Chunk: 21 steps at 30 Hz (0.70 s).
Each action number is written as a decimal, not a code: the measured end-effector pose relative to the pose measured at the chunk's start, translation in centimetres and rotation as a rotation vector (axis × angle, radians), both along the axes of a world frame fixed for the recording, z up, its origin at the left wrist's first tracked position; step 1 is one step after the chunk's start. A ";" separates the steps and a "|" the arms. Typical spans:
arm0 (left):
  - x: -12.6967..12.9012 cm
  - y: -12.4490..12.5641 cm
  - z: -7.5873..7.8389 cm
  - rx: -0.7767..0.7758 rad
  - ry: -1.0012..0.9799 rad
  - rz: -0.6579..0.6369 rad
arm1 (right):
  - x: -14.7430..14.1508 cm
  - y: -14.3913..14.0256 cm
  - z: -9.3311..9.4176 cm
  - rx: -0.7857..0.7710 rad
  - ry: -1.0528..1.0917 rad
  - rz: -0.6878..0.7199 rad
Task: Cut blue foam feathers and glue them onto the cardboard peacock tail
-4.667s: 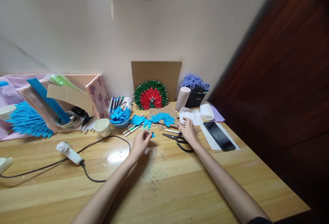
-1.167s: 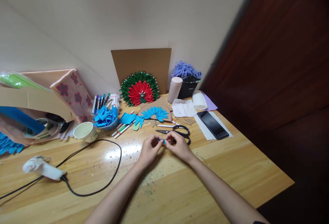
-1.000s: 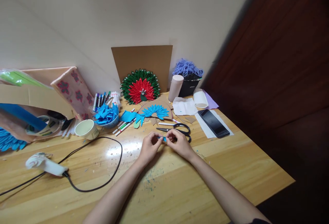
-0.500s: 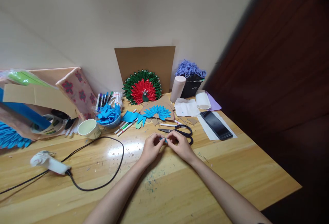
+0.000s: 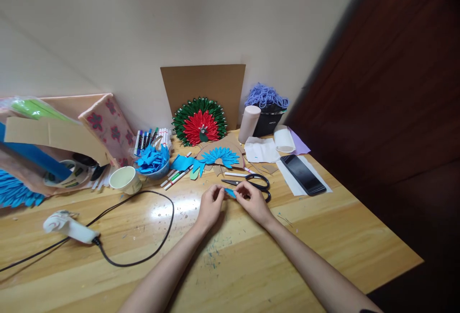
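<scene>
Between my two hands is a small blue paper petal (image 5: 230,192), pinched at both ends above the table. My left hand (image 5: 211,203) has its fingertips closed on the petal's left end. The other end is in the pinch of my right hand (image 5: 252,202). Black-handled scissors (image 5: 257,181) lie just behind my right hand, which partly covers one handle loop. Farther back rests a cardboard piece (image 5: 235,159) bearing a fan of blue petals (image 5: 221,156). More blue petals (image 5: 153,158) fill a bowl (image 5: 158,173) to the left.
A white hot glue gun (image 5: 70,226) with a looping black cord (image 5: 172,217) lies at left, near a paper cup (image 5: 125,180). Markers (image 5: 176,177) are behind my left hand. A phone (image 5: 302,175) lies at right. A red and green petal craft (image 5: 200,122) leans on cardboard (image 5: 204,80).
My fingertips have drawn slightly apart, and more of the blue petal shows between them. Both hands stay in nearly the same place.
</scene>
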<state>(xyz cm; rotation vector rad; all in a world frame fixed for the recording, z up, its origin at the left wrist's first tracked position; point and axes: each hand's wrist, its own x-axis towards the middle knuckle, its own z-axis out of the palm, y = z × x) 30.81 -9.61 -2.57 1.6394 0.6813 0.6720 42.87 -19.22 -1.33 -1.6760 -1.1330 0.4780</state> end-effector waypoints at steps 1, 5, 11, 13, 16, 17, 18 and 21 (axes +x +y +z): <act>0.0 0.0 0.1 0.014 0.019 -0.018 | -0.1 0.1 -0.1 0.000 0.025 0.000; 0.0 -0.2 0.4 0.032 0.074 -0.044 | -0.4 0.2 -0.5 -0.004 0.088 0.025; -0.1 -0.2 0.4 -0.005 0.066 -0.069 | -0.4 0.1 -0.4 0.012 0.112 0.060; -0.1 -0.3 0.3 0.010 0.071 -0.078 | -0.4 0.1 -0.4 0.013 0.109 0.062; 0.0 -0.3 0.3 0.039 0.078 -0.077 | -0.4 0.1 -0.5 0.011 0.098 0.054; 0.0 -0.3 0.3 0.045 0.079 -0.076 | -0.4 0.1 -0.5 0.013 0.091 0.049; 0.0 -0.3 0.3 0.051 0.080 -0.077 | -0.4 0.1 -0.5 0.016 0.082 0.043; 0.0 -0.3 0.5 0.065 0.092 -0.090 | -0.4 0.0 -0.3 0.022 0.051 0.029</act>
